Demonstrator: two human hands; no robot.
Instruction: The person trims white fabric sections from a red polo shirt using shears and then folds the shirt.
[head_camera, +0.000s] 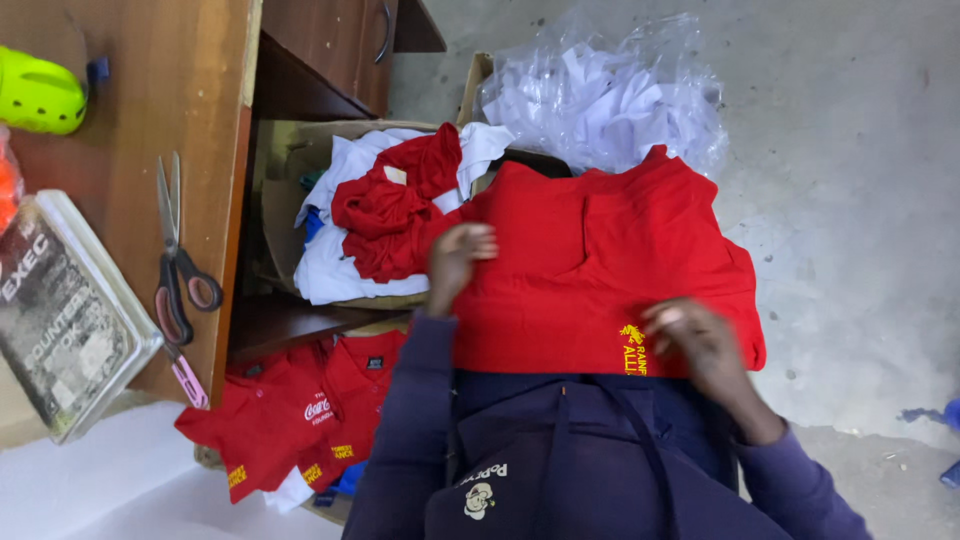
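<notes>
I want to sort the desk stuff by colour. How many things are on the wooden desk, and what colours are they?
Neon yellow-green plastic thing: 1
Black-and-red-handled scissors: 1
Pink-handled small tool: 1
Dark book in a clear cover: 1
Orange thing at the left edge: 1, mostly cut off
Total: 5

We are looking down on a grey concrete floor (860, 150), stained and scuffed. A brown wooden desk (190, 90) is standing at the left, its dark cabinet door (335, 45) catching soft, even light.
</notes>
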